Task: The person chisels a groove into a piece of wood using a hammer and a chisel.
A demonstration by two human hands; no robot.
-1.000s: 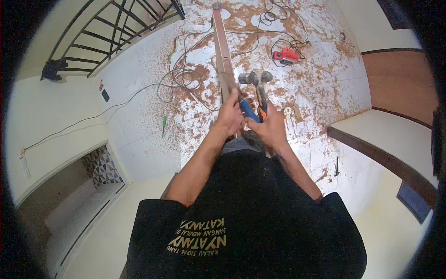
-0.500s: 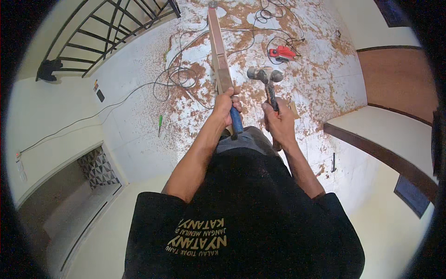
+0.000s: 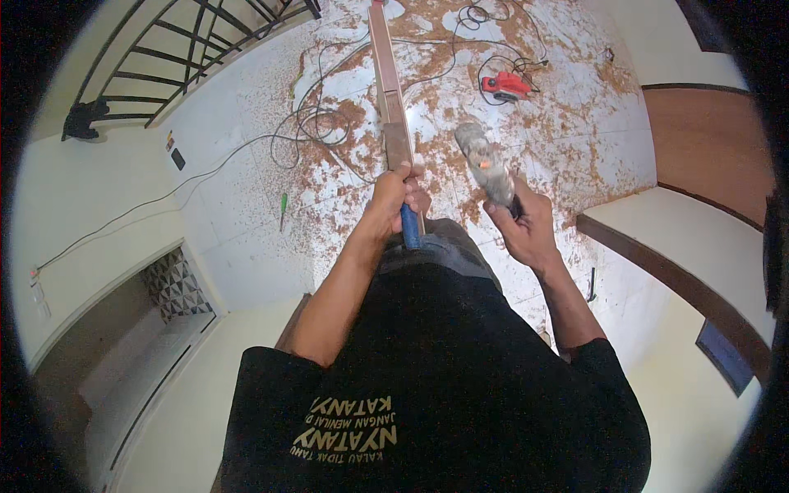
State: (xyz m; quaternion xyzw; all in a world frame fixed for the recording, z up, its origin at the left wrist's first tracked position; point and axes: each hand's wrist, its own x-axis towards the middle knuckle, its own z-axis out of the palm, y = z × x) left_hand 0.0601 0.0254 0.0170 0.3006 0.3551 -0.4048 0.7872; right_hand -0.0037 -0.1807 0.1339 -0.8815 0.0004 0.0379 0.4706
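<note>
A long narrow wooden piece point(image 3: 385, 74) runs away from my lap up the middle of the view. My left hand point(image 3: 393, 197) is closed round a blue-handled tool point(image 3: 411, 226) at the near end of that wood; the tool's working end is hidden. My right hand point(image 3: 526, 222) grips a hammer point(image 3: 485, 160), held up to the right of the wood, its grey head blurred by motion.
A red power planer point(image 3: 505, 85) and tangled cables lie on the floor point(image 3: 563, 135) amid wood shavings. A green screwdriver point(image 3: 283, 205) and black phone point(image 3: 177, 158) are at the left, near a metal railing point(image 3: 164, 78). A ledge point(image 3: 674, 222) edges the right.
The hammer and my right hand, first beside my left hand, have moved rightward and the hammer has turned. My left hand has shifted slightly left and down since half a second ago.
</note>
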